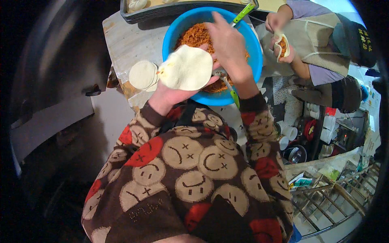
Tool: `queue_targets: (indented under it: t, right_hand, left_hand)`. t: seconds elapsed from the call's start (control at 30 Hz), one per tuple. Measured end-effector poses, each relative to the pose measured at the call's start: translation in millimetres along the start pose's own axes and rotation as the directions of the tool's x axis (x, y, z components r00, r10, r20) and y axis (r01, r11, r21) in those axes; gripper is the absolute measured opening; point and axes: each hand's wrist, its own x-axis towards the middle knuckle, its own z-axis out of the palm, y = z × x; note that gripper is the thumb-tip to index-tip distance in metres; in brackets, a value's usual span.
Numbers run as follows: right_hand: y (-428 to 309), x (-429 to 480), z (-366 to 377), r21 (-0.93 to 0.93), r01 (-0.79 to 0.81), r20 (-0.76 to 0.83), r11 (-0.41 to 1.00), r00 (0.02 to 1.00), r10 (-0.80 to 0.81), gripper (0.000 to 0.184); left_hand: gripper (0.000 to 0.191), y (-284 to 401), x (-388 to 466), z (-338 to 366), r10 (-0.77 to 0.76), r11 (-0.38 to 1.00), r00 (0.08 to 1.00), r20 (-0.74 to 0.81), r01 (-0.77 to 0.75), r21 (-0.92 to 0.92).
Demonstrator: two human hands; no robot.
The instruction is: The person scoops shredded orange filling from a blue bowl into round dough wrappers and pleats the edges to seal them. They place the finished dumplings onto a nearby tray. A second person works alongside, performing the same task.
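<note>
A round, pale dough wrapper (190, 68) lies across the palm of my left hand (171, 94), whose fingers support it from beneath. Small marks of filling show near the wrapper's left edge. Over the blue basin (166, 45), my right hand (228, 45) is blurred, its fingers apart and nothing visible in them. Shredded orange-brown filling (193, 35) fills much of the basin, partly hidden by both hands. One green-handled utensil (243, 15) leans on the far rim. A spoon with a green handle (234, 96) rests at the near rim. Several stacked wrappers (142, 74) sit left of my left hand.
Stacked dark trays (130, 18) holding pale dough buns (137, 4) stand at the table's (121, 33) far edge. At right, a co-worker's hands (288, 54) hold a filled wrapper (283, 47). A metal rack (326, 209) and containers (290, 132) stand lower right.
</note>
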Motion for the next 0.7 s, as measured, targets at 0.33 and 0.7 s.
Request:
queue_targets:
  t: [0.33,0.7]
  right_hand:
    - [16,-196,-33,-0.205,-0.368,0.606,0.907,0.680,0.413,0.045]
    - [54,-120,39,0.042,-0.295,0.382,0.954,0.887,0.258,0.036]
  left_hand:
    - [0.053,47,-34,-37,0.321,0.943,0.935,-0.154,-0.299,0.148]
    - [0.054,54,-32,-41,0.215,0.973,0.962,-0.169,-0.225,-0.046]
